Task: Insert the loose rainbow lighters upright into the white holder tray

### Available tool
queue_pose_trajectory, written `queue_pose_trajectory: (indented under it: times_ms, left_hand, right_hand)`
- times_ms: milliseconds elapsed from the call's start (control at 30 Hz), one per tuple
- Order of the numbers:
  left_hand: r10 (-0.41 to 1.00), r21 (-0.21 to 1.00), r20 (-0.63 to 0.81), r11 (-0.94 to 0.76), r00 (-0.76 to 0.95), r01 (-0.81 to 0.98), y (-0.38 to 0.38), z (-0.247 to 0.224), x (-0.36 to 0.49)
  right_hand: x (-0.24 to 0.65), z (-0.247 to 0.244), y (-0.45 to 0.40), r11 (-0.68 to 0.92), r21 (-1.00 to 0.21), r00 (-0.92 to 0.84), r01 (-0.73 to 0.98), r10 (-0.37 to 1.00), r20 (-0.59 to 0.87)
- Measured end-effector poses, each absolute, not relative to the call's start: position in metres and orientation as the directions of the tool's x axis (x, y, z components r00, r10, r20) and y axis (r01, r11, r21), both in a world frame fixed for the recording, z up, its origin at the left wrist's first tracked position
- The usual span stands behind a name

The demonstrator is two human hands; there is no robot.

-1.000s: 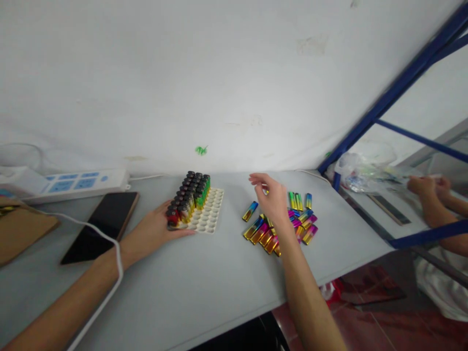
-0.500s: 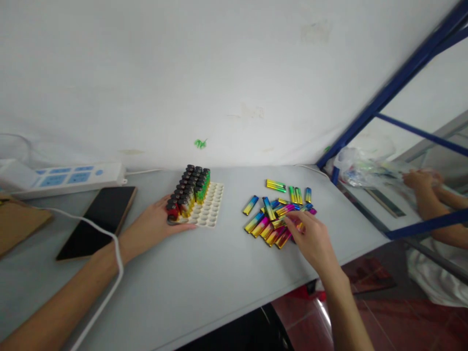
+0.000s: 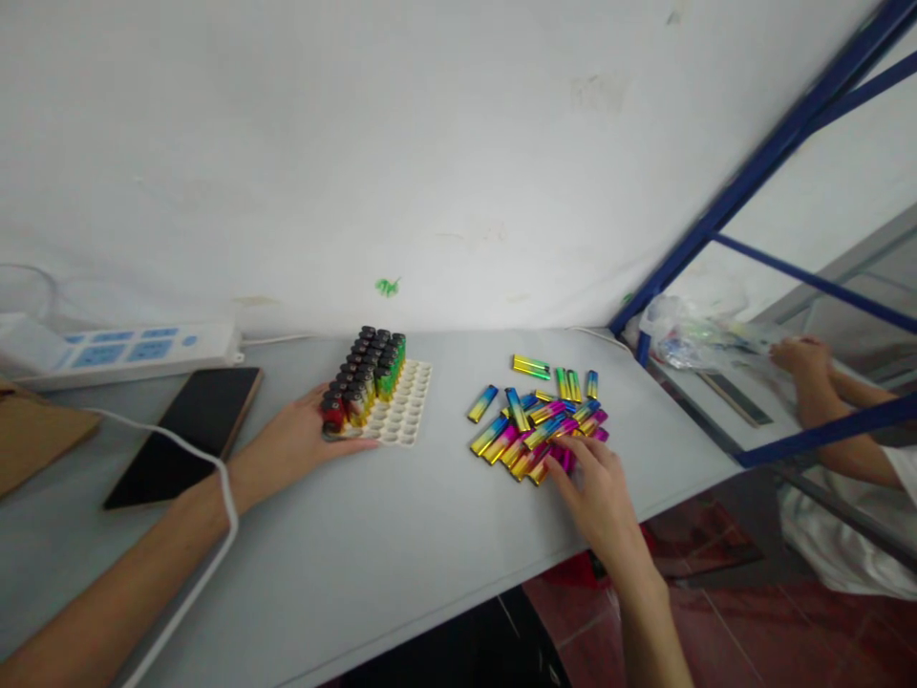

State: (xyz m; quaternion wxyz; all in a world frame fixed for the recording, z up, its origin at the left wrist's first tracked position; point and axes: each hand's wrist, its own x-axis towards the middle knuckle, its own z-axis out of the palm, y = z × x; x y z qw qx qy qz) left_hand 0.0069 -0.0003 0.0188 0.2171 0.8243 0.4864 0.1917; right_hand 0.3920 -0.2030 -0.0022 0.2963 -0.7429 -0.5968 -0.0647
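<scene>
My left hand (image 3: 295,441) is closed round the near left corner of a white tray (image 3: 407,420) with rows of round holes. Its thumb lies along the tray's front edge. Black-topped lighters (image 3: 367,368) with yellow, green and red bodies stand upright in the tray's left part. To the right, my right hand (image 3: 593,483) rests at the near right side of a pile of shiny tubes (image 3: 517,444), coloured yellow, blue and magenta. Its thumb and fingers are apart, touching magenta pieces; the fingertips are partly hidden in the pile.
A white power strip (image 3: 136,354) and a black phone (image 3: 187,435) lie at the left, with a white cable (image 3: 227,497) crossing over my left forearm. Blue metal bars (image 3: 680,253) rise at the right. Beyond them are another person's hands (image 3: 802,355) and a plastic bag (image 3: 670,325).
My right hand has moved slightly down and toward the near side of the pile, its fingers spreading from a pinch near a yellow-green tube. My left hand stays on the tray.
</scene>
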Motion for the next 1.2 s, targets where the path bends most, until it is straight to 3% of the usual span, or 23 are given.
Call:
queue_pose_trajectory:
  times_ms: [333, 500, 600, 667, 767, 967, 1200]
  left_hand:
    - [0.863, 0.522, 0.152, -0.484, 0.482, 0.702, 0.009, 0.001, -0.002]
    - [0.876, 0.521, 0.167, -0.469, 0.453, 0.713, 0.010, -0.002, -0.001]
    - [0.876, 0.522, 0.170, -0.468, 0.451, 0.713, 0.009, -0.001, 0.000]
    - [0.873, 0.519, 0.175, -0.474, 0.454, 0.711, 0.008, -0.001, 0.001]
    - [0.870, 0.527, 0.190, -0.481, 0.455, 0.701, 0.009, -0.002, 0.001]
    - [0.872, 0.567, 0.195, -0.474, 0.449, 0.674, 0.011, -0.005, 0.001]
    - [0.866, 0.587, 0.166, -0.470, 0.471, 0.659, 0.004, 0.011, 0.004]
  right_hand:
    - [0.347, -0.006, -0.165, -0.062, -0.443, 0.305, 0.895, 0.809, 0.502]
    - [0.388, 0.011, -0.139, -0.075, -0.472, 0.351, 0.878, 0.771, 0.531]
    - [0.433, 0.026, -0.109, -0.287, -0.393, 0.462, 0.873, 0.743, 0.485]
    - [0.455, 0.032, -0.086, -0.432, -0.262, 0.501, 0.863, 0.792, 0.347]
    - [0.469, 0.034, -0.057, -0.503, -0.158, 0.527, 0.850, 0.820, 0.225]
    - [0.463, 0.033, -0.041, -0.379, -0.189, 0.415, 0.906, 0.885, 0.211]
    - [0.457, 0.036, -0.057, -0.257, -0.372, 0.370, 0.892, 0.888, 0.275]
